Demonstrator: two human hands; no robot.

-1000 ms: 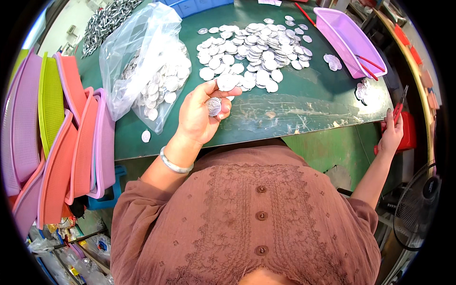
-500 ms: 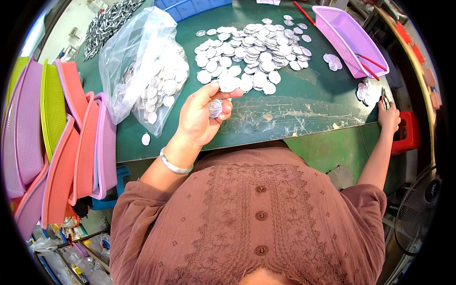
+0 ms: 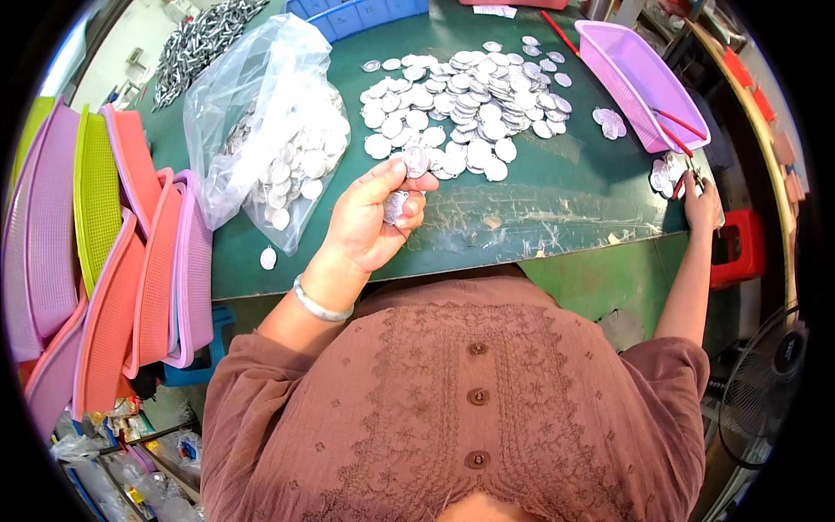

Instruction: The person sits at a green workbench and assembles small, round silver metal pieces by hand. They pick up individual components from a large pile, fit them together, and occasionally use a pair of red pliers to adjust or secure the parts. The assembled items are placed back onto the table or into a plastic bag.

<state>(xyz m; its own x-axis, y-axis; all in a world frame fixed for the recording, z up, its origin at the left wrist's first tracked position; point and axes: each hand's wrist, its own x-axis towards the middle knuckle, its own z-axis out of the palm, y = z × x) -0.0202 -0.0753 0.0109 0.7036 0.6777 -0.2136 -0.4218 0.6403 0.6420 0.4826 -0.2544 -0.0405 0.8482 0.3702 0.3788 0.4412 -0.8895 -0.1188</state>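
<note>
My left hand (image 3: 372, 207) is closed over the table's near edge. Thumb and forefinger pinch a round silver medal (image 3: 416, 161) with a small loop, its embossed face showing. A second medal (image 3: 396, 207) rests in the curled fingers. Just beyond lies a broad heap of silver medals (image 3: 474, 96). At the table's right corner my right hand (image 3: 701, 207) is closed on what looks like small red-handled pliers (image 3: 678, 187), partly hidden by the fingers. The pliers touch or overlap a small cluster of medals (image 3: 663, 177) there.
A clear plastic bag (image 3: 291, 165) of medals stands left, one loose medal (image 3: 268, 258) near it. Stacked coloured baskets (image 3: 96, 226) crowd the left side. A purple basket (image 3: 609, 83) with red-handled tools (image 3: 680, 130) sits right. Beyond are a blue bin (image 3: 374, 22), metal parts (image 3: 204, 52) and a fan (image 3: 765, 374).
My right hand has shifted left and inward over the small cluster, bringing the pliers with it. In my left hand the pinched medal has turned, and its embossed face now shows.
</note>
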